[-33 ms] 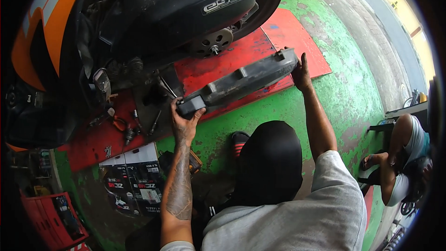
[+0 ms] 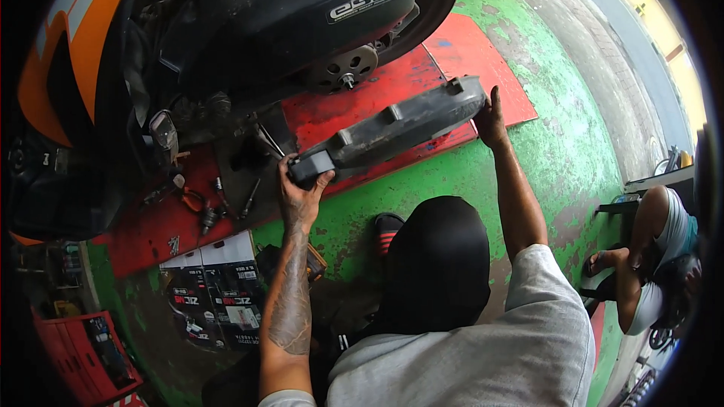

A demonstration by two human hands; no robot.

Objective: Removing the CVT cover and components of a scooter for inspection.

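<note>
A long black plastic cover [image 2: 407, 123] is held crosswise over a red platform [image 2: 494, 79]. My left hand [image 2: 302, 192] grips its squared left end, thumb and fingers wrapped round it. My right hand [image 2: 492, 117] is closed on its far right end, some fingertips hidden behind it. Above the cover are a scooter's black side housing [image 2: 271, 15], a holed metal disc [image 2: 339, 64] on an axle and the rear tyre [image 2: 437, 15].
Orange bodywork [image 2: 113, 30] fills the upper left. Hand tools [image 2: 192, 200] lie left of my hands. Printed cardboard [image 2: 211, 301] and a red tool cabinet [image 2: 75, 354] are lower left. Another person's legs [image 2: 641, 249] are at the right. A green floor [image 2: 566, 173] surrounds the platform.
The cover and both my hands have shifted very slightly up and away from me. The rest looks the same.
</note>
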